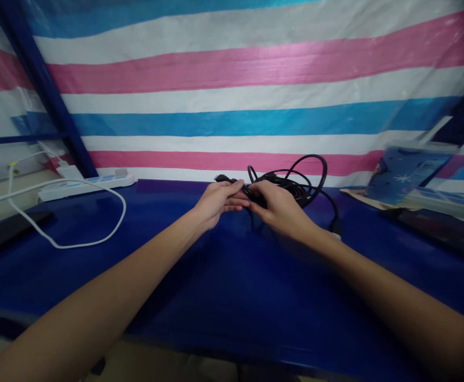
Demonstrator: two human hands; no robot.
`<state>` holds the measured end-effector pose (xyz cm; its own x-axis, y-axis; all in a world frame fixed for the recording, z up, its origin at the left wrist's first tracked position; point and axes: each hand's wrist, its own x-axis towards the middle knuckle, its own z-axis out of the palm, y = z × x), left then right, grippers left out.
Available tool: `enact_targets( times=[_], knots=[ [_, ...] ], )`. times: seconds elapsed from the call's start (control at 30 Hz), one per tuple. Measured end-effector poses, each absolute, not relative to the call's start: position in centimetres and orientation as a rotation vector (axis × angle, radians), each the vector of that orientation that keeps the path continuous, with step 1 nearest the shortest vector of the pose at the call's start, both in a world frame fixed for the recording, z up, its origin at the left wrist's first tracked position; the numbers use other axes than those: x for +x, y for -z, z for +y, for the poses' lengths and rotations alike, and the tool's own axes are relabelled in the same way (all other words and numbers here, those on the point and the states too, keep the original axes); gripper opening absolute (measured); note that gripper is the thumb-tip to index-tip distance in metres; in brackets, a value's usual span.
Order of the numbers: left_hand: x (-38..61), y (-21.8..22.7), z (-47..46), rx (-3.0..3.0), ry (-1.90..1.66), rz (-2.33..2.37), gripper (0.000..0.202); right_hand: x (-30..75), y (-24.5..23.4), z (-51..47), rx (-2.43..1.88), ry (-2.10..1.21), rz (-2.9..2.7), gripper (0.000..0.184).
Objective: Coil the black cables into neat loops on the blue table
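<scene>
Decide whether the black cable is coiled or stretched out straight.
Coiled: the black cable forms loose loops bunched by the right hand.

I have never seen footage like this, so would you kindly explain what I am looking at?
There is no machine here: a person wears a camera on the head, looking down at their own bare arms. This single picture comes from that camera. The left hand and right hand both hold a tangled black cable at a blue table. On its left lie a white power strip and a white cord; at right, blurred blue printed items. A striped tarp hangs behind.
</scene>
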<state>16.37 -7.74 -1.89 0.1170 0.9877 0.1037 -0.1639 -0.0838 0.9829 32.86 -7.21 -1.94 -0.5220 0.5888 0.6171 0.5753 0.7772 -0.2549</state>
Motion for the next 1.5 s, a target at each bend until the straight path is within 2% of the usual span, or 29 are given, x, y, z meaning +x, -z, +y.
enact_targets(
  times=[0.1, 0.23, 0.3, 0.43, 0.57, 0.67, 0.87, 0.97, 1.07, 1.33, 1.5],
  knots=[
    [16.7, 1.4, -8.2, 1.407, -1.209, 1.098, 0.028, 32.9, 1.8, -7.3, -0.942, -0.051, -2.272, 0.026],
    [16.8, 0.7, -9.2, 2.077, -1.286, 1.692, 0.039, 33.0, 1.6, -7.3, -1.032, -0.049, -2.251, 0.035],
    [16.7, 0.5, -9.7, 2.362, -1.312, 1.891, 0.035, 33.0, 1.5, -7.2, -1.054, -0.056, -2.191, 0.037],
    [16.6, 0.1, -10.2, 2.787, -1.403, 1.796, 0.023, 33.1, 1.3, -7.4, -1.053, -0.091, -2.092, 0.046],
    [16.8, 0.4, -10.0, 3.045, -1.215, 1.653, 0.036, 32.7, 1.3, -8.3, -0.947, -0.221, -2.065, 0.054],
    [16.6, 0.8, -9.5, 2.882, -1.004, 1.645, 0.040, 32.2, 1.3, -9.1, -0.840, -0.328, -2.082, 0.057],
    [15.6, 0.5, -8.2, 2.153, -1.375, 1.537, 0.042, 32.1, 1.5, -9.0, -0.745, -0.278, -2.086, 0.056],
    [15.6, 0.4, -8.0, 1.718, -1.308, 1.406, 0.031, 32.4, 1.4, -8.6, -0.787, -0.312, -2.078, 0.056],
    [15.8, 0.6, -8.0, 1.435, -1.255, 1.231, 0.034, 32.7, 1.3, -8.3, -0.796, -0.343, -2.078, 0.057],
    [15.9, 1.4, -7.6, 1.027, -1.289, 1.129, 0.037, 32.4, 1.5, -8.8, -0.760, -0.337, -2.075, 0.065],
    [16.4, 1.6, -7.8, 1.053, -1.190, 1.113, 0.032, 32.2, 1.8, -8.9, -0.651, -0.343, -1.998, 0.080]
  ],
)
